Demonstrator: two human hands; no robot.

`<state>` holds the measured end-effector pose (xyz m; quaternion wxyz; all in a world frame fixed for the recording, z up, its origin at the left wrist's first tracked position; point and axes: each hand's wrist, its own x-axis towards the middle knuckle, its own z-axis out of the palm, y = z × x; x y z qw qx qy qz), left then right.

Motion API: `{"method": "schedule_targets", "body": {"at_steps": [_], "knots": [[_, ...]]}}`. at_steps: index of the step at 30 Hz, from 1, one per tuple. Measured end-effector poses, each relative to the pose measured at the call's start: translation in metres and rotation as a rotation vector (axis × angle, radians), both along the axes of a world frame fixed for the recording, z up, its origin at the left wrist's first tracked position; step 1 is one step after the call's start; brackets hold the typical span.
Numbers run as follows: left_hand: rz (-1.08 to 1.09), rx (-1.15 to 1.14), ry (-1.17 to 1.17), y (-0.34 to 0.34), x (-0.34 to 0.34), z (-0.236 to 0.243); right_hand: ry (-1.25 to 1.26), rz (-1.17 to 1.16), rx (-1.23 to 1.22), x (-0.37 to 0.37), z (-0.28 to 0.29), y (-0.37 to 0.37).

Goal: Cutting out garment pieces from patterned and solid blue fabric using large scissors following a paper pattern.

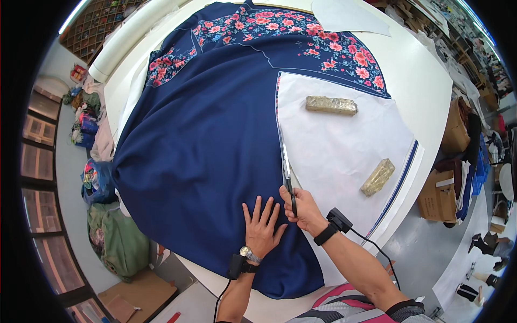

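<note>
My right hand (304, 210) is closed round the dark handles of a pair of scissors (285, 161). Their long blades point away from me along the left edge of a white pattern piece (344, 137), where it meets navy fabric (210, 145). How far the blades are apart I cannot tell. My left hand (261, 229) lies flat on the navy fabric, fingers spread, just left of the scissors. Two wrapped, bar-shaped weights, one near the top (331, 105) and one lower right (378, 177), rest on the white piece. Pink flowers (328, 46) are printed along the fabric's far part.
The pale table (417, 81) curves round the fabric. A white roll (134, 37) lies at its far left, and another white piece (350, 16) at the far edge. Stuffed bags (116, 237) stand on the floor at left, cardboard boxes (437, 196) at right. Cables hang from both wrists.
</note>
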<state>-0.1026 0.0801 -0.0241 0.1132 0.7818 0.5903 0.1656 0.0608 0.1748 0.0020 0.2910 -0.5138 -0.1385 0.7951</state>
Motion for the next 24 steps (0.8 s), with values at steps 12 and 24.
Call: {"method": "schedule_targets", "body": {"at_steps": [12,24], "knots": [[0.001,-0.001,-0.011,0.000,0.001,0.001,-0.009,-0.051,0.006,-0.011,0.004,0.011],[0.003,-0.001,-0.008,-0.002,0.000,0.000,0.002,-0.091,0.003,-0.020,0.003,0.020]]}}
